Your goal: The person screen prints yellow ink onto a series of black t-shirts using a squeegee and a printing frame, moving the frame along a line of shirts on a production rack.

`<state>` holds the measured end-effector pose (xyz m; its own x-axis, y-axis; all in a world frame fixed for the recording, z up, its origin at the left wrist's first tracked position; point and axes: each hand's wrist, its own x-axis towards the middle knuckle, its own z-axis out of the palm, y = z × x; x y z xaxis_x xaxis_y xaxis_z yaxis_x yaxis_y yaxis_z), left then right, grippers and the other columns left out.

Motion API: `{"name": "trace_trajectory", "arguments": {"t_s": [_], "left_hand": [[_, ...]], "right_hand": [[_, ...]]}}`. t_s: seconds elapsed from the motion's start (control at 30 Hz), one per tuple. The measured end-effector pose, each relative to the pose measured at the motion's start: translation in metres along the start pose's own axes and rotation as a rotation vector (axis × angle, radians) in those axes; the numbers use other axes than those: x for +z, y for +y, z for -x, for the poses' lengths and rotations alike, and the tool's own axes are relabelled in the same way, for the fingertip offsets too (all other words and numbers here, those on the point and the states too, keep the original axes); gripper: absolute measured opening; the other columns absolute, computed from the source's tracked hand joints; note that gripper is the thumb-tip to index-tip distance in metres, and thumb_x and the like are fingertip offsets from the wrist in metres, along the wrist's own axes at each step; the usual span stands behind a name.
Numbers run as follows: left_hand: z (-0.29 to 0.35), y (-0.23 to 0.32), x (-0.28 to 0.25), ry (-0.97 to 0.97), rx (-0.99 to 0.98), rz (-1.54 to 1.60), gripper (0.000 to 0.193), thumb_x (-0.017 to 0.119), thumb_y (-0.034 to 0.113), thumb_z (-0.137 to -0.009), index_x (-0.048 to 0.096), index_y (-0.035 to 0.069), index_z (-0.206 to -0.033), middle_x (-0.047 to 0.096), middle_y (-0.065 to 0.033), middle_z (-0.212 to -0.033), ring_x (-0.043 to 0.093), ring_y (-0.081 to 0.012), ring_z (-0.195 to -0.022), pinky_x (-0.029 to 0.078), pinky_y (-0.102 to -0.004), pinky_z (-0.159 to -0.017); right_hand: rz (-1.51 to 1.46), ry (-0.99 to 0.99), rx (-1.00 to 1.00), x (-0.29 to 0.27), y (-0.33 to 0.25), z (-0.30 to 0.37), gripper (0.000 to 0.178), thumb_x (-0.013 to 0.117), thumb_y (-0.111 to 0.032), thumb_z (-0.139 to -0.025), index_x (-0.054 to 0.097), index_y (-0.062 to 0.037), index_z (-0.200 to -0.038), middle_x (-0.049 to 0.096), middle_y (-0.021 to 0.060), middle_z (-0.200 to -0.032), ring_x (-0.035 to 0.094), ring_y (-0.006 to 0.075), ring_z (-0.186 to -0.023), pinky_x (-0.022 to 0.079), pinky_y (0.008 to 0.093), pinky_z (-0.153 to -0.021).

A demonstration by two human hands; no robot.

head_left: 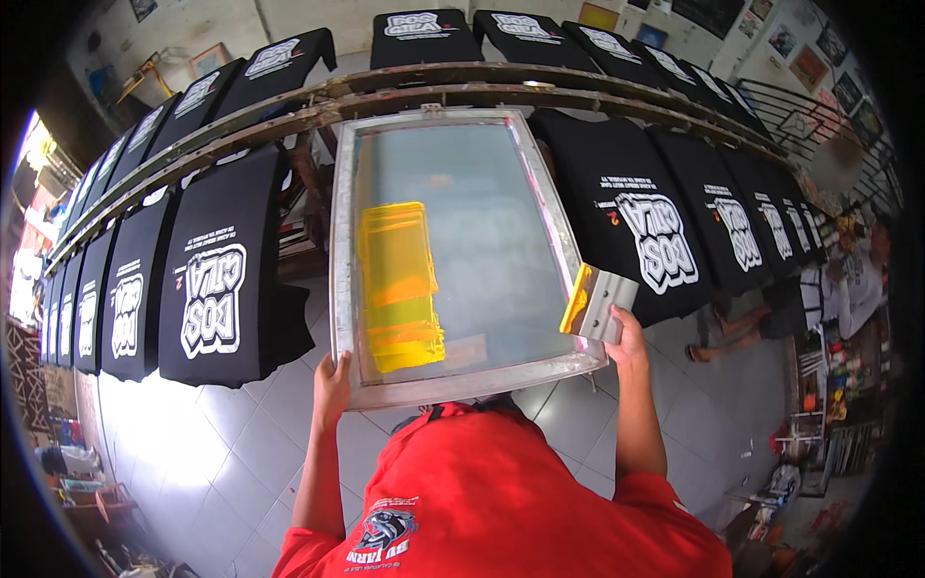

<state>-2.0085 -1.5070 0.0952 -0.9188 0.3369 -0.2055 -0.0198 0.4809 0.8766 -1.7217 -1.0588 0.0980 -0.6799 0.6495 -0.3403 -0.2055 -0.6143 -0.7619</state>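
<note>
A silk-screen printing frame (462, 383) with a pale rim and grey mesh lies in front of me. A patch of yellow ink (400, 279) is smeared down the left half of its mesh. My left hand (333, 385) is closed around the frame's near left corner. By the near right corner, my right hand (628, 339) grips a squeegee (609, 301) with a grey metal handle. Thick yellow ink coats the squeegee's blade, which faces left toward the frame. Whether the right hand also touches the frame is hidden.
Black printed T-shirts lie in rows on both sides, including one at left (217, 279) and one at right (641, 212). A long rail (385, 96) runs past the frame's far end. Another person (829, 299) is at the far right. Pale floor tiles (241, 424) show below.
</note>
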Motion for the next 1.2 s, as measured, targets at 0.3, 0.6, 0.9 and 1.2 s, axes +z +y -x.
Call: {"name": "trace_trajectory", "arguments": {"t_s": [0.3, 0.6, 0.9, 1.2], "left_hand": [[-0.007, 0.003, 0.009, 0.025, 0.022, 0.017, 0.041, 0.053, 0.034, -0.094, 0.058, -0.007, -0.091, 0.054, -0.0147, -0.067, 0.049, -0.0187, -0.064, 0.043, -0.0396, -0.062], [-0.008, 0.008, 0.015, 0.017, -0.039, -0.042, 0.04, 0.054, 0.033, -0.094, 0.059, -0.006, -0.091, 0.054, -0.0136, -0.065, 0.049, -0.0181, -0.062, 0.042, -0.037, -0.06], [-0.008, -0.011, 0.012, 0.01, -0.123, -0.093, 0.047, 0.057, 0.041, -0.09, 0.059, -0.005, -0.095, 0.061, -0.0251, -0.076, 0.06, -0.0371, -0.072, 0.046, -0.0453, -0.067], [-0.011, -0.006, 0.026, -0.021, -0.056, -0.137, 0.048, 0.056, 0.041, -0.089, 0.059, -0.005, -0.099, 0.061, -0.0303, -0.09, 0.06, -0.0437, -0.087, 0.046, -0.0468, -0.076]], "right_hand": [[-0.021, -0.011, 0.015, -0.01, -0.005, -0.012, 0.047, 0.066, -0.02, -0.081, 0.053, -0.0027, -0.122, 0.062, 0.0088, -0.115, 0.058, 0.0251, -0.108, 0.042, 0.0425, -0.098], [0.003, 0.033, -0.012, -0.003, -0.003, -0.009, 0.046, 0.065, -0.021, -0.082, 0.054, -0.003, -0.122, 0.061, 0.0084, -0.117, 0.057, 0.0243, -0.109, 0.042, 0.0408, -0.098], [-0.054, 0.008, 0.031, -0.03, 0.0, -0.034, 0.055, 0.059, -0.02, -0.085, 0.043, -0.0022, -0.135, 0.051, 0.012, -0.132, 0.048, 0.03, -0.122, 0.035, 0.0479, -0.105], [-0.007, -0.165, -0.001, -0.039, -0.011, -0.022, 0.061, 0.06, -0.024, -0.086, 0.038, -0.0028, -0.139, 0.048, 0.0105, -0.135, 0.045, 0.0273, -0.125, 0.033, 0.0429, -0.107]]}}
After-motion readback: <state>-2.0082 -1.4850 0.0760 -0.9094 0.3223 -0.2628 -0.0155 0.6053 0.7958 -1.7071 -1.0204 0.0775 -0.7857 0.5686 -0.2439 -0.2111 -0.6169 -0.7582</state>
